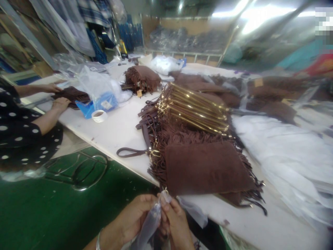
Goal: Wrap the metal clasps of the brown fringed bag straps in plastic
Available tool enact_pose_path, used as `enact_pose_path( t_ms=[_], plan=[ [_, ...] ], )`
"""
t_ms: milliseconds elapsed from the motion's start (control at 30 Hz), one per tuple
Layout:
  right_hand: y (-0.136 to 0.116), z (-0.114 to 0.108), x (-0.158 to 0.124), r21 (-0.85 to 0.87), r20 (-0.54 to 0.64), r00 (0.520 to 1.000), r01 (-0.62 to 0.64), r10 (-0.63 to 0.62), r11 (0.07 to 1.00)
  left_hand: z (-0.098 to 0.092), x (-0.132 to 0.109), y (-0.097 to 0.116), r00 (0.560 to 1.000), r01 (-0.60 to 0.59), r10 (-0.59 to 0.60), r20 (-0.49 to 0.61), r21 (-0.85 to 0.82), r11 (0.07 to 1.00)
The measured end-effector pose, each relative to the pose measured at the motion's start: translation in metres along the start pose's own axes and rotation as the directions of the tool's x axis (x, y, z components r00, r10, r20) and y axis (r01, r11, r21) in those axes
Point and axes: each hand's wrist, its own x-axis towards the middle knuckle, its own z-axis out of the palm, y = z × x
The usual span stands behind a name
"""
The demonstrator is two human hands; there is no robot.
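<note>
My left hand and my right hand meet at the table's front edge, both with fingers pinched on a whitish see-through wrapping strip. Its upper end is bunched between my fingertips, close to a gold clasp at the near corner of a brown fringed bag. Whether the strip goes round the clasp, I cannot tell. That bag lies flat, with several more behind it in a pile whose gold zippers face up. A brown wrist strap loops out to the left.
At the left, a co-worker's hands rest on a dark brown piece. Near them are a tape roll and a blue-and-white plastic bag. More fringed bags lie farther back. White sheeting covers the right side.
</note>
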Motion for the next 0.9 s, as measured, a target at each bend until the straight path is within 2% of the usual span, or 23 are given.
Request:
enact_pose_path(
  t_ms=[67,167,267,367,433,533,633,700,767,833,900],
  plan=[
    [-0.001,0.0,0.0,-0.023,-0.008,1.0,0.001,-0.001,1.0,0.001,-0.004,0.002,0.998,-0.048,0.05,-0.024,0.062,0.997],
    [-0.002,-0.001,0.001,-0.071,-0.014,1.0,-0.001,0.0,0.997,0.002,-0.01,0.007,0.996,-0.085,0.082,0.024,0.172,0.981],
    [-0.003,-0.003,0.004,-0.125,-0.006,1.0,0.01,-0.011,0.992,0.002,-0.009,0.009,0.992,-0.09,0.062,0.109,0.272,0.958],
    [-0.007,-0.003,0.002,-0.203,0.013,0.999,0.045,-0.043,0.978,0.002,-0.002,0.011,0.984,-0.07,0.017,0.177,0.296,0.953],
    [-0.014,-0.004,-0.007,-0.297,0.066,0.994,0.099,-0.083,0.95,0.001,0.001,0.013,0.987,-0.058,0.011,0.159,0.294,0.954],
    [-0.032,-0.009,-0.029,-0.466,0.099,0.978,0.209,-0.185,0.86,0.0,0.001,0.021,0.995,-0.089,0.071,0.068,0.316,0.945],
    [-0.057,-0.022,-0.05,-0.571,-0.002,0.936,0.287,-0.351,0.769,0.0,-0.001,0.029,0.993,-0.115,0.11,0.036,0.374,0.92],
    [-0.072,-0.033,-0.057,-0.608,-0.104,0.875,0.32,-0.472,0.727,0.001,0.0,0.032,0.994,-0.108,0.097,0.048,0.377,0.92],
    [-0.083,-0.044,-0.056,-0.627,-0.203,0.817,0.314,-0.539,0.713,0.003,0.003,0.034,0.995,-0.087,0.066,0.073,0.35,0.933],
    [-0.089,-0.053,-0.051,-0.579,-0.273,0.817,0.281,-0.507,0.765,0.005,0.007,0.036,0.995,-0.053,0.021,0.101,0.326,0.944],
    [-0.091,-0.056,-0.044,-0.45,-0.317,0.851,0.254,-0.419,0.856,0.005,0.008,0.039,0.991,-0.032,-0.01,0.131,0.316,0.948]
  ],
)
